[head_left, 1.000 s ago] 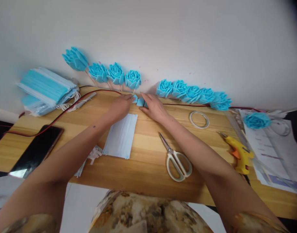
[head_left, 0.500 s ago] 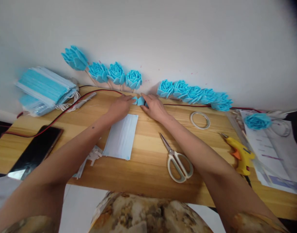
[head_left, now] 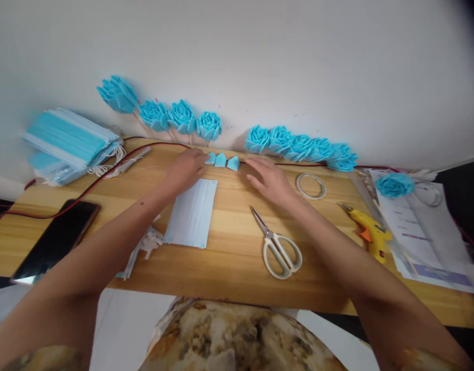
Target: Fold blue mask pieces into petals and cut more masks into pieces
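Several small blue petal pieces (head_left: 221,160) lie in a short row on the wooden table, near the wall. My left hand (head_left: 187,171) is at the row's left end, fingers loosely bent with a gap from the thumb; its fingertips are beside or touching the leftmost piece. To the right of the row, my right hand (head_left: 268,179) hovers or rests with fingers spread, holding nothing. A flat light-blue face mask (head_left: 192,214) lies just below my left hand. White-handled scissors (head_left: 276,245) lie open-side up the table, below my right hand.
Blue mask flowers (head_left: 182,117) lean on the wall, more (head_left: 298,148) to the right. At left are a mask stack (head_left: 70,136), a phone (head_left: 56,239) and white scraps (head_left: 149,242). At right are a tape roll (head_left: 311,186), a yellow glue gun (head_left: 370,232) and papers (head_left: 418,232).
My right hand has let go of the petal pieces and moved right, its fingers spreading. My left hand has drawn slightly left, so more of the row shows.
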`<action>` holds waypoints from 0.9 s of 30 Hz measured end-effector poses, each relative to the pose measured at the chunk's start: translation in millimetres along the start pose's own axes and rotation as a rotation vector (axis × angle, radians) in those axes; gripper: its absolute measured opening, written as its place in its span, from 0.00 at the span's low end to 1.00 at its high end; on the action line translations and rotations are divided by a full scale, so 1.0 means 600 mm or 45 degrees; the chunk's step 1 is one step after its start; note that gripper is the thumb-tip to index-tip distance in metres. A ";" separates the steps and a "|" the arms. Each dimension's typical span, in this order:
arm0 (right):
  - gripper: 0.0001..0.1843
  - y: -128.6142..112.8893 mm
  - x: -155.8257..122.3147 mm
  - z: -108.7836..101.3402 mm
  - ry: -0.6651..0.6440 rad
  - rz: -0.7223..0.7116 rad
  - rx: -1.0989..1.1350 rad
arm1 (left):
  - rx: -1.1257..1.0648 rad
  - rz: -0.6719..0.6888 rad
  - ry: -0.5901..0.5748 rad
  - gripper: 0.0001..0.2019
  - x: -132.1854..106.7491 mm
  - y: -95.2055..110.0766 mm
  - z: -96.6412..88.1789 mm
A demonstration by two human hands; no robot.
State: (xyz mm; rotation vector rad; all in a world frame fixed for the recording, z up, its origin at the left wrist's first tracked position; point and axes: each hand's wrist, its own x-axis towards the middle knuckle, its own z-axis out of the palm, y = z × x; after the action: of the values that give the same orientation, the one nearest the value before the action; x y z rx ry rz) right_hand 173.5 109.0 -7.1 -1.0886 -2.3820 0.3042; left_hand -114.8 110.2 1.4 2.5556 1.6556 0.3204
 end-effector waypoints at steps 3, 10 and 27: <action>0.24 0.015 -0.040 -0.017 0.010 0.086 -0.040 | -0.006 0.014 -0.007 0.22 -0.010 0.000 -0.005; 0.21 0.024 -0.110 -0.051 0.098 0.207 -0.067 | 0.011 0.043 0.009 0.20 -0.035 0.019 -0.020; 0.18 0.058 -0.203 -0.130 -0.182 0.637 -0.615 | -0.366 0.412 0.241 0.16 -0.100 0.182 -0.035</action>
State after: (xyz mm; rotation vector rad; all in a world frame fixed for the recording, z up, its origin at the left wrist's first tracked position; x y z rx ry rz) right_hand 304.5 39.5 3.4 -1.9487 -2.3317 -0.0395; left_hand -45.8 9.6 33.6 2.6225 1.1317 0.7828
